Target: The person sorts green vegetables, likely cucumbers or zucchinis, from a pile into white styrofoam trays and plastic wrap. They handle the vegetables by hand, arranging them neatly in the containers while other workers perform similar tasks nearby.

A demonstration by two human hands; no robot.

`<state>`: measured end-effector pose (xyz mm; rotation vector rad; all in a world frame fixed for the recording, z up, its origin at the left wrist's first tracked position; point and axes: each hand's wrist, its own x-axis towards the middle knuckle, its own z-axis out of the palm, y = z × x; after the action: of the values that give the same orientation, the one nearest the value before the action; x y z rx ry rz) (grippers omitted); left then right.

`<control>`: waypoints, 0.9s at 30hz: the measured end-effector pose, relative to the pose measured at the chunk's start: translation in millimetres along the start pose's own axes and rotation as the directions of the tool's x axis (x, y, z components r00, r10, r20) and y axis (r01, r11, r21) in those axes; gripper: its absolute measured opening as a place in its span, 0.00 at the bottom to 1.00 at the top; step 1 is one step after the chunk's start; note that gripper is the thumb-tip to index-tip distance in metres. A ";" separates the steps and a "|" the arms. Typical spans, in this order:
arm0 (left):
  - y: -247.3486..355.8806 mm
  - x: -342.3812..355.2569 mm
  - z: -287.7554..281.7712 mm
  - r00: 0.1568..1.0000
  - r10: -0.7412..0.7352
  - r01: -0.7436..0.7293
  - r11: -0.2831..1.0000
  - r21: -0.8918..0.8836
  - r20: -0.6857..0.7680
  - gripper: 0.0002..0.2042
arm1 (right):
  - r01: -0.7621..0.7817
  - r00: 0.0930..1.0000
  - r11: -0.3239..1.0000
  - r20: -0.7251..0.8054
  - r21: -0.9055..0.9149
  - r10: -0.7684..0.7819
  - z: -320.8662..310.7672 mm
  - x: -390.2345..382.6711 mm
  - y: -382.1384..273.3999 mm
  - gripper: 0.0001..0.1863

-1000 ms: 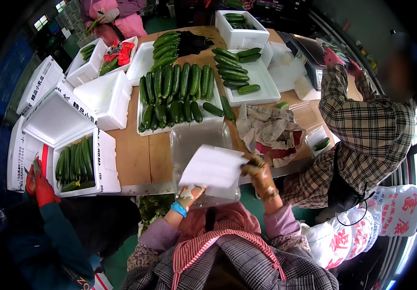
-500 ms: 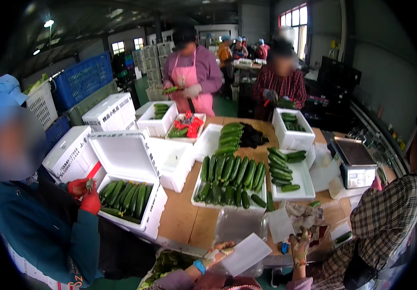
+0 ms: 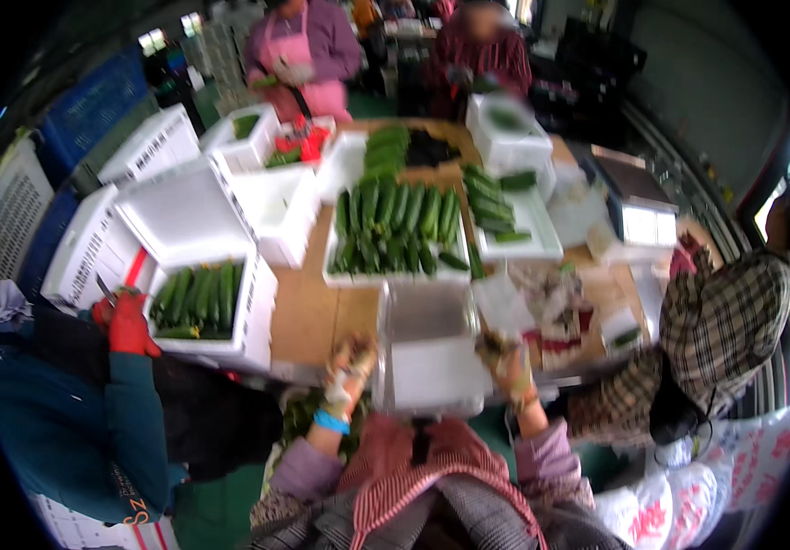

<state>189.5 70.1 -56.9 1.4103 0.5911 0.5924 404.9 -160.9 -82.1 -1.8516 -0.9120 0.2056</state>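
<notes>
A clear plastic tray lies before me at the table's near edge, with a plain white sheet flat across its near part. Just beside the tray's left edge is my left hand, in a patterned glove, with a blue band at the wrist. Its fingers look parted and hold nothing that I can see. My right hand, gloved too, is by the tray's right edge, fingers loosely bent and apart. Motion blurs both hands. Beyond the tray, rows of cucumbers fill a white foam tray.
At left, a red-gloved co-worker stands by a foam box of cucumbers. Crumpled wrapping and another white sheet lie to the right. A scale stands farther back, near a person in checked sleeves.
The white sheet went from my left hand into the clear tray and now lies flat. Both hands have come to the tray's sides. My view has tipped downward.
</notes>
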 end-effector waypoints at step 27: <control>-39.8 -59.7 62.6 0.733 0.169 -0.675 0.293 0.677 0.659 0.24 | -0.017 0.999 0.833 -0.048 -0.553 -0.012 14.7 -19.1 -16.6 0.44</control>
<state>190.8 -18.9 -90.6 2.7594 0.0131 0.2829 375.7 -159.9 -79.8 -2.3807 -1.0045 -0.1244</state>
